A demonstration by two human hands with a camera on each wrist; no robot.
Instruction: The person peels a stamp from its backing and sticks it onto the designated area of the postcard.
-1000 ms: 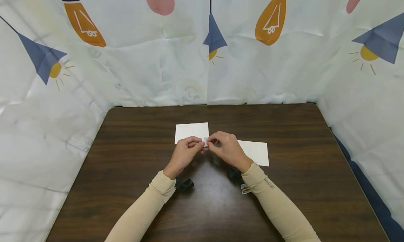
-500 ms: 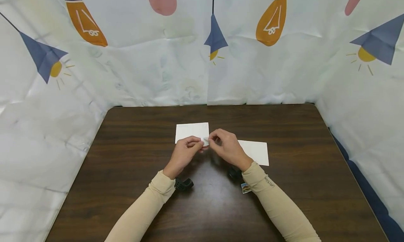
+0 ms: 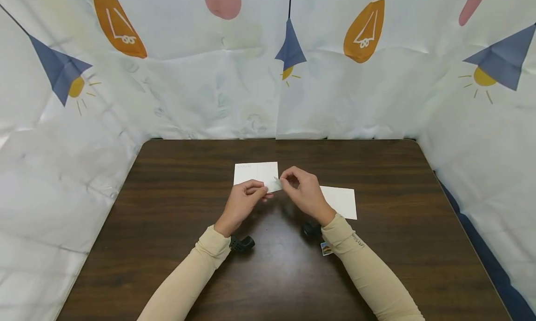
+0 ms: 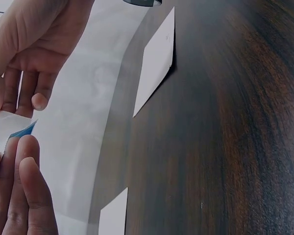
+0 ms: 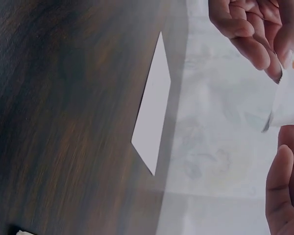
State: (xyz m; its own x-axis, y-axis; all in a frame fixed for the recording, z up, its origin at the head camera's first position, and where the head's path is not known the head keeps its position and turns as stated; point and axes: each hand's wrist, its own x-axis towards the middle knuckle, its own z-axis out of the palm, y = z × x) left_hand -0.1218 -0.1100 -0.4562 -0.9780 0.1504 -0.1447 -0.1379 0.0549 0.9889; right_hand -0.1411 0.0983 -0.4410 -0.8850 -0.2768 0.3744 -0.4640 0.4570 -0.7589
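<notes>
My left hand (image 3: 244, 199) pinches a small stamp (image 3: 272, 186) by its edge above the table. Its blue face (image 4: 23, 131) and serrated edge show in the left wrist view. Beside it, my right hand (image 3: 305, 190) pinches the thin white backing paper (image 4: 5, 125) at the stamp's far corner. In the right wrist view this paper (image 5: 290, 105) curves between the two hands, its lower corner lifted and bent. A white postcard (image 3: 253, 171) with faint printed lines lies just behind my left hand. Another white card (image 3: 340, 202) lies to the right, partly behind my right hand.
A second small picture stamp (image 3: 325, 249) lies by my right sleeve, partly covered by it. Dark wrist camera mounts (image 3: 242, 244) hang under both wrists. The brown wooden table (image 3: 188, 172) ends at a white printed cloth (image 3: 201, 93) behind and at the sides.
My right hand has drawn slightly up and right, away from the left hand. More of the white paper shows between the fingers. The left hand has shifted slightly left.
</notes>
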